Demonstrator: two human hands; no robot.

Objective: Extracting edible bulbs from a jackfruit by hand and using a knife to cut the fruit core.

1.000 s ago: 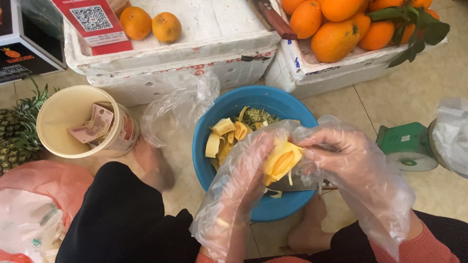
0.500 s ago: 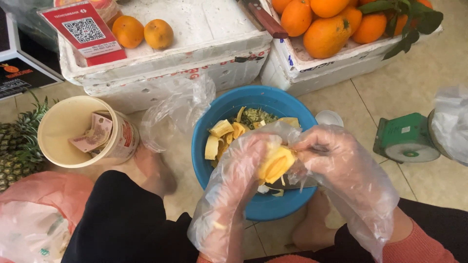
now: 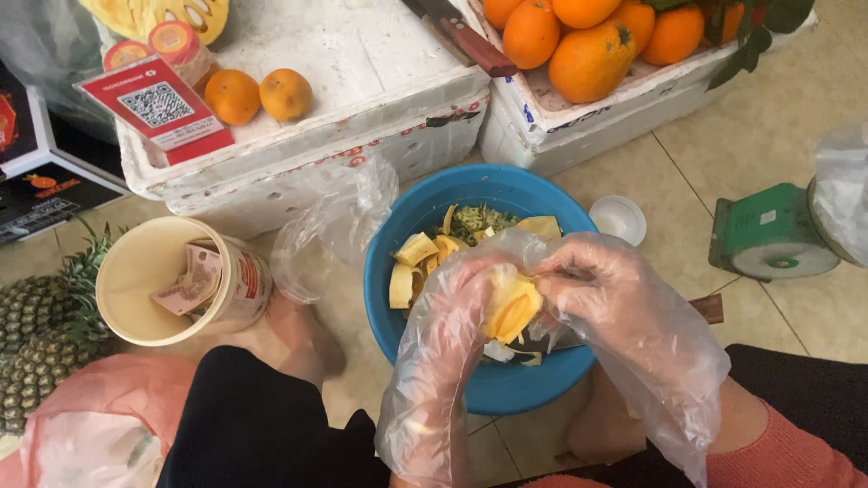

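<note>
Yellow jackfruit flesh (image 3: 512, 307), a soft lobed piece, sits pinched between both hands directly above the round blue plastic basin (image 3: 398, 298). Left hand (image 3: 457, 312), in a loose clear plastic glove, curls its fingers narrowly around the near side of the piece, palm turned inward, the forearm rising from the bottom edge of the view. Right hand (image 3: 597, 289), gloved the same way, closes its fingertips on the far side of the fruit, wrist bent and the coral-pink sleeve (image 3: 778, 452) showing below; how firmly each finger presses is hard to tell through the crinkled film. Inside the basin lie pale yellow strips of fruit and rind (image 3: 416, 262) and a heap of greenish shreds (image 3: 484, 220). Left of the basin, a cream-coloured plastic tub (image 3: 136, 271) lies tilted with folded banknotes (image 3: 193, 282) in it. Just beyond the basin a small white round lid (image 3: 617, 220) rests on the tiled floor. White foam boxes stand further back: one (image 3: 362, 90) bears two loose oranges (image 3: 259, 94), the other (image 3: 579, 126) holds a pile of oranges (image 3: 588, 45).
</note>
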